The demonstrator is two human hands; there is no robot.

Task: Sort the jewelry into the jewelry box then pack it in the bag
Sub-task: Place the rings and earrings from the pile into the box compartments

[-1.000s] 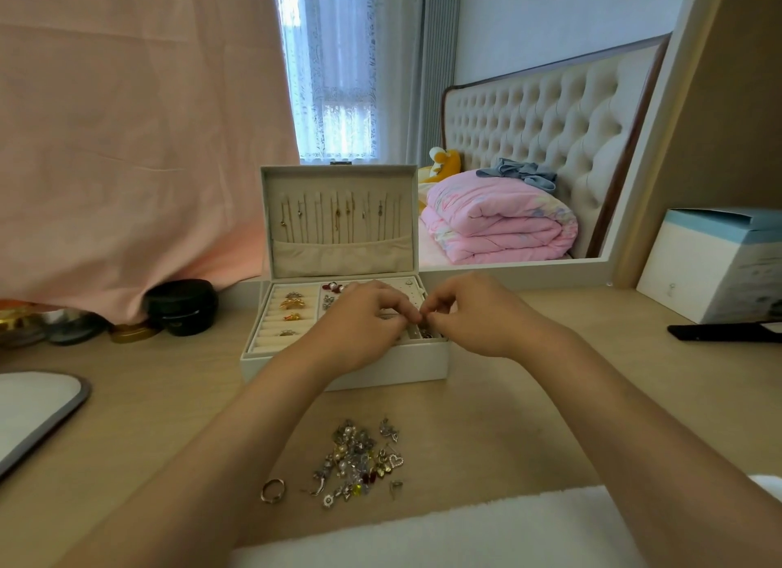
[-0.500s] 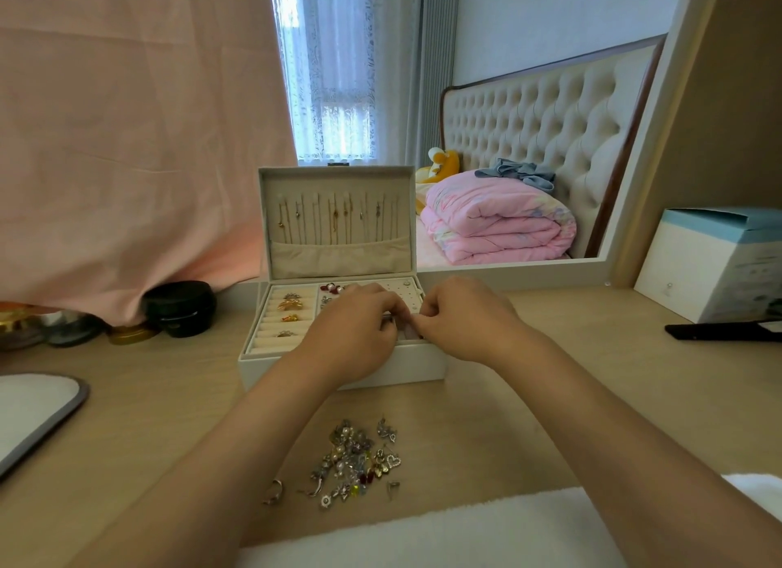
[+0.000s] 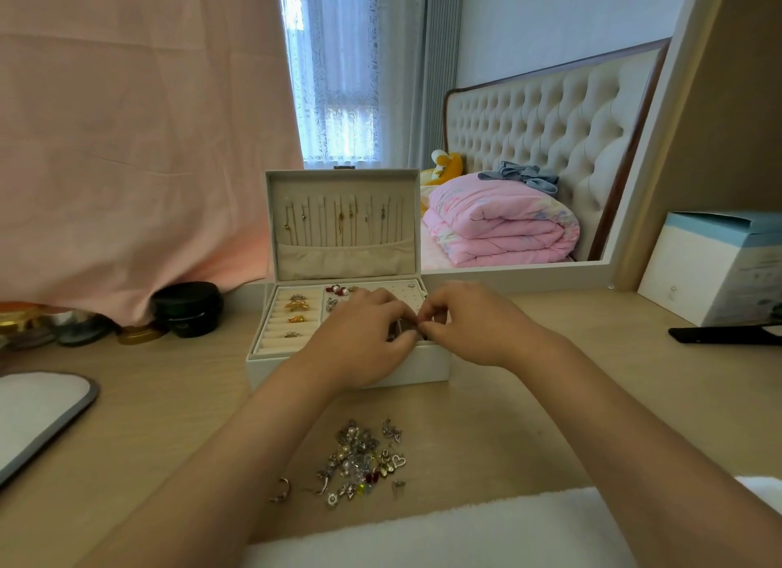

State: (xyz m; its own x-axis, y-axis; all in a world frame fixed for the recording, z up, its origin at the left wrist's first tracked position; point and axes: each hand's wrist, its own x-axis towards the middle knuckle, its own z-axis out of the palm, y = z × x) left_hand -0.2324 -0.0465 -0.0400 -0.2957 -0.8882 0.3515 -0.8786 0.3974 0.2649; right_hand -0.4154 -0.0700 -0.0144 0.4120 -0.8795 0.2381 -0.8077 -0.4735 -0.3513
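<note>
Left hand (image 3: pixel 359 343) and right hand (image 3: pixel 474 326) stay over the jewelry box's (image 3: pixel 423 368) near right compartment. Each grip is curled fingertip to fingertip; whether it pinches a piece, we cannot tell. The loose jewelry pile (image 3: pixel 364 462) on the worktop (image 3: pixel 465 432) is unchanged, so we judge sorting unfinished.

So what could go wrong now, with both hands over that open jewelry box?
The left hand and right hand seem to pinch something tiny above the jewelry box; it could slip into the wrong compartment. The forearms flank the jewelry pile on the table, so pulling back might scatter it.
</note>
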